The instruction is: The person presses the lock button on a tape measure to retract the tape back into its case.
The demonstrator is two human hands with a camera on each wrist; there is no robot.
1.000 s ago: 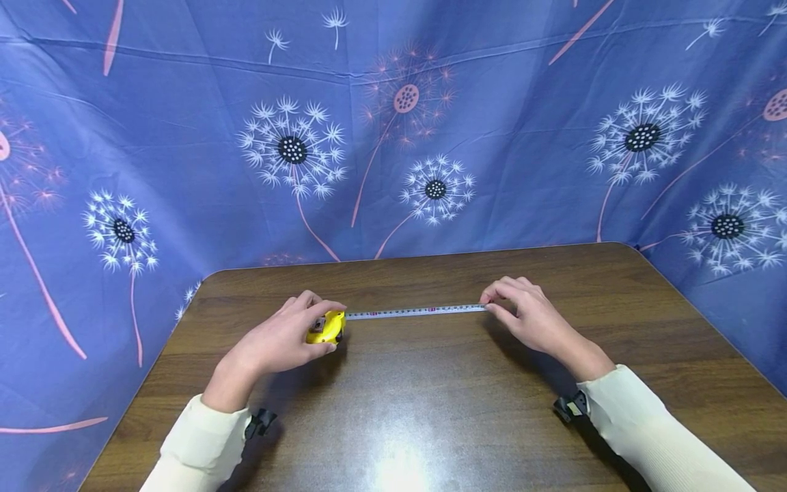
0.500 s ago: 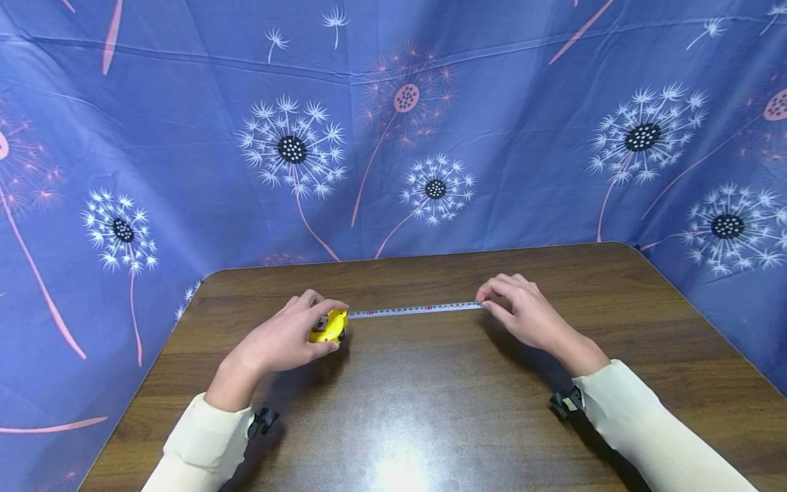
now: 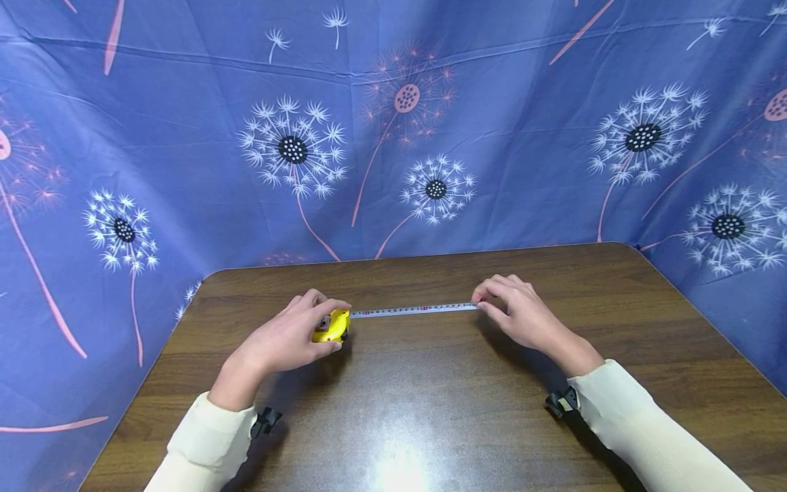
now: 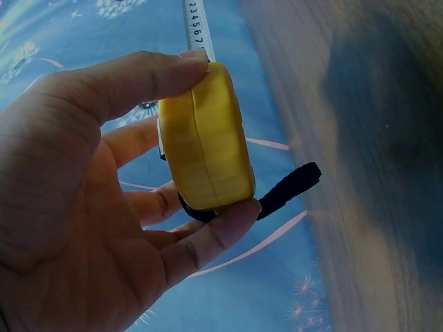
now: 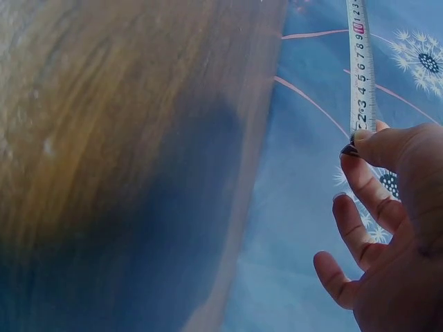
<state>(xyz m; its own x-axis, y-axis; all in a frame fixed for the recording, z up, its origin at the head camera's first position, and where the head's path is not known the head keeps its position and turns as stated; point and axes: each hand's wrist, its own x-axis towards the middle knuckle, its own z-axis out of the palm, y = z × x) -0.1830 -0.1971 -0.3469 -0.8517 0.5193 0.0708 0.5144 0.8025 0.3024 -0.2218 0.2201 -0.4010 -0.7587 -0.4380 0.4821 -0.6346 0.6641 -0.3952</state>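
A yellow tape measure (image 3: 333, 326) is held in my left hand (image 3: 285, 335), over the left half of the table. In the left wrist view its yellow case (image 4: 208, 138) sits between thumb and fingers, and a black wrist strap (image 4: 287, 190) hangs off it. The white blade (image 3: 415, 310) runs straight out to the right, its numbers facing up. My right hand (image 3: 522, 311) pinches the blade's free end between thumb and forefinger. In the right wrist view a dark end hook (image 5: 350, 149) shows at the fingertips, while the other fingers curl loosely.
Both hands are above a brown wood-grain table (image 3: 418, 383) with rounded far corners. Behind it hangs a blue cloth (image 3: 381, 137) printed with dandelions. A small black device (image 3: 266, 421) is strapped at the left wrist, another device (image 3: 561, 403) at the right.
My right hand has moved left with the blade's end, and my left hand has shifted slightly right with the case. The stretch of blade between them is shorter.
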